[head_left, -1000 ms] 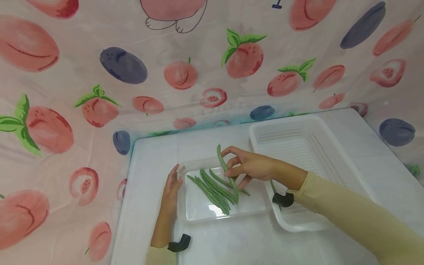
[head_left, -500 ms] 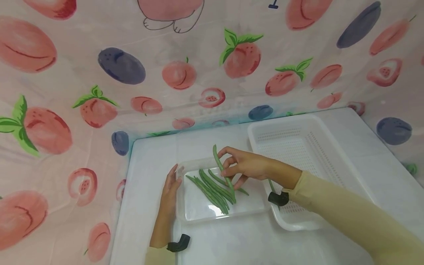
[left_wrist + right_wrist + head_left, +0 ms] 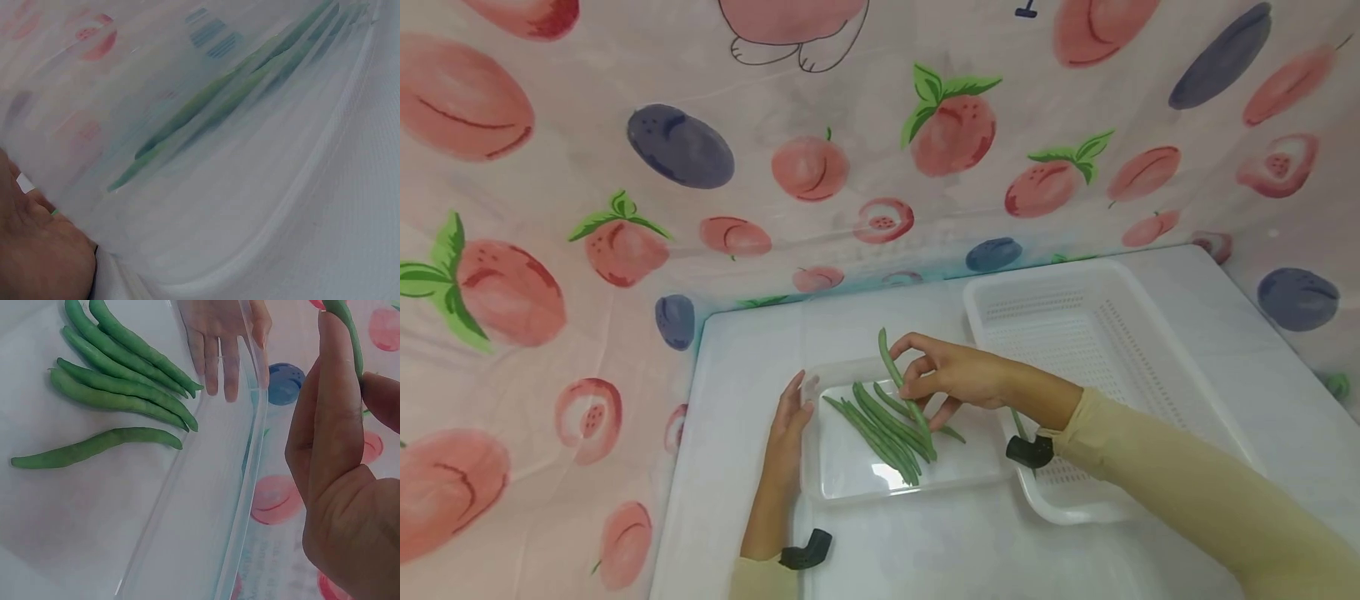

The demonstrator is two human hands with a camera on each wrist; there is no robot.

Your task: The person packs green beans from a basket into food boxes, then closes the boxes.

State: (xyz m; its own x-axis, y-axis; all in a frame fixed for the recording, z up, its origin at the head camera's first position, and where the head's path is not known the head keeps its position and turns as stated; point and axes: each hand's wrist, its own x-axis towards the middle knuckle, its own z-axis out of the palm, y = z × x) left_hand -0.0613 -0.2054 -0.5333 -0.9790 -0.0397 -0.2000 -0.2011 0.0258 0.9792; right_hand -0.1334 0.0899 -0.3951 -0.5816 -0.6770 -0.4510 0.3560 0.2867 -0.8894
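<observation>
In the head view my right hand (image 3: 951, 371) pinches one green bean (image 3: 891, 362) between thumb and fingers, tilted above a clear shallow plastic box (image 3: 977, 467). Several more green beans (image 3: 880, 437) lie roughly side by side on the box's floor. One bean (image 3: 100, 447) lies a little apart from the others in the right wrist view. My left hand (image 3: 787, 421) rests against the box's left wall, its thumb near the rim. Its straight fingers (image 3: 211, 365) show through the clear plastic in the right wrist view. Only part of that palm appears in the left wrist view.
A white perforated basket (image 3: 1172, 367) stands right of the box, under my right forearm. Something thin and green (image 3: 1018, 422) shows at its left side, partly hidden by the black wrist mount (image 3: 1032, 451). Fruit-printed cloth (image 3: 820, 225) rises behind the white table (image 3: 745, 350).
My right hand has shifted slightly left with the pinched bean, which leans a little more. The left hand, the box and the beans in it look unchanged.
</observation>
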